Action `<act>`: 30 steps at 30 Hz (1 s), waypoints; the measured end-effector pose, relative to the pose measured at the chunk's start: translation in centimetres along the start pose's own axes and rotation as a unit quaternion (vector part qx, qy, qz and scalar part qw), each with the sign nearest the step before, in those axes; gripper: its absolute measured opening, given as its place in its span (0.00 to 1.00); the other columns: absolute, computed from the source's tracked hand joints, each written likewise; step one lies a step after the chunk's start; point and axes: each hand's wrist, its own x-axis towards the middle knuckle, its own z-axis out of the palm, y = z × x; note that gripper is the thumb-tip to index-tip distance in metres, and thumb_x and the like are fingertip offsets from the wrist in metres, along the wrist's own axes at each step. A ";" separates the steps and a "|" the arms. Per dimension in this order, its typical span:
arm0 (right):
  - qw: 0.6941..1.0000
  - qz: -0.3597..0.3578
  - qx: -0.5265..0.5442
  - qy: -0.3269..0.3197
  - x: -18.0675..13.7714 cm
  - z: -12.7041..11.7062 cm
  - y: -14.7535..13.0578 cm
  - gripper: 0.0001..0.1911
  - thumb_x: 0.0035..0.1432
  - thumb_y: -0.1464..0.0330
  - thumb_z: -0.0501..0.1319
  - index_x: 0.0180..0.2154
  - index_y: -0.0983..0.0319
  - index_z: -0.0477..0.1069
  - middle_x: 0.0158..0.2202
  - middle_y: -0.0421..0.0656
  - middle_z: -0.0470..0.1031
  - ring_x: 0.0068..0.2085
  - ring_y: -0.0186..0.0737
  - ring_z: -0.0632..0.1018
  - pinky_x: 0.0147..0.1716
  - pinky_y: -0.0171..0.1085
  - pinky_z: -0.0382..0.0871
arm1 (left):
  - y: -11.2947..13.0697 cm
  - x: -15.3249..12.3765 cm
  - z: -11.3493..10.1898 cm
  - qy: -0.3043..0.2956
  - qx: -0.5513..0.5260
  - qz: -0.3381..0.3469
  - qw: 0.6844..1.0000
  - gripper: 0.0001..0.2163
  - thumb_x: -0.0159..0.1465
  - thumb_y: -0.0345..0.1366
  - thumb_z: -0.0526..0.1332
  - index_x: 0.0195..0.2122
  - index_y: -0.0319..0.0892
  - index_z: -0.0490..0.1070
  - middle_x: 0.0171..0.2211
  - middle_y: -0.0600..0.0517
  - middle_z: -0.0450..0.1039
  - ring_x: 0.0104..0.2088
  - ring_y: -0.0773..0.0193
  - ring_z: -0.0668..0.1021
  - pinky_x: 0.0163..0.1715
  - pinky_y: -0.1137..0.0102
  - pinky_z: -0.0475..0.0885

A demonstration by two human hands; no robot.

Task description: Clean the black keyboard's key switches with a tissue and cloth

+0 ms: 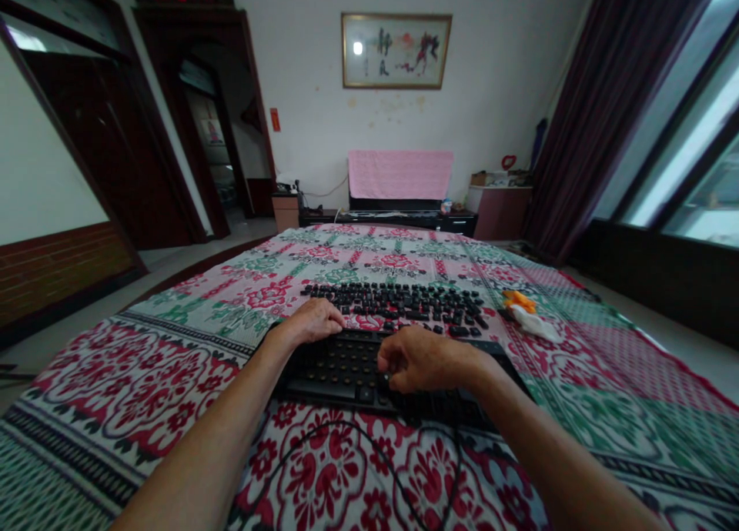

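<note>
A black keyboard base (340, 373) with its keycaps removed lies on a red, green and white patterned cloth (144, 377). Just beyond it, many loose black keycaps (398, 300) are laid out in rows. My left hand (315, 321) rests on the keyboard's far left edge with fingers curled over it, holding it. My right hand (419, 359) is on the middle of the keyboard, fingers pinched down against the base; what they hold is hidden.
The keyboard's black cable (369, 446) loops over the cloth toward me. A white cloth with an orange item (528, 313) lies right of the keycaps. Farther off stand a pink-covered TV stand (400, 177), a doorway at left and dark curtains at right.
</note>
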 end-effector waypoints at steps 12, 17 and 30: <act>1.000 -0.002 0.006 -0.004 0.3 0.2 0.2 0.14 0.40 0.73 0.56 0.35 0.62 0.68 0.27 0.38 0.70 0.26 0.29 0.68 0.22 0.26 0.57 | -0.3 0.2 0.2 -0.004 -0.010 -0.004 1.000 0.12 0.51 0.35 0.54 0.34 0.44 0.74 0.31 0.55 0.74 0.31 0.69 0.73 0.33 0.79 0.62; 1.000 -0.010 -0.020 -0.016 0.2 0.2 -0.3 0.15 0.39 0.73 0.56 0.35 0.61 0.69 0.28 0.37 0.71 0.27 0.30 0.68 0.22 0.26 0.57 | 0.0 0.1 0.0 0.001 -0.002 -0.008 1.000 0.12 0.51 0.34 0.54 0.33 0.43 0.74 0.31 0.55 0.75 0.31 0.69 0.73 0.32 0.79 0.63; 0.999 0.006 -0.049 -0.008 0.0 0.3 -1.3 0.14 0.39 0.72 0.56 0.34 0.61 0.69 0.29 0.39 0.71 0.27 0.30 0.69 0.22 0.26 0.57 | 0.0 0.1 0.1 0.006 -0.002 -0.006 1.000 0.12 0.51 0.34 0.54 0.34 0.44 0.74 0.31 0.55 0.75 0.31 0.69 0.73 0.32 0.79 0.63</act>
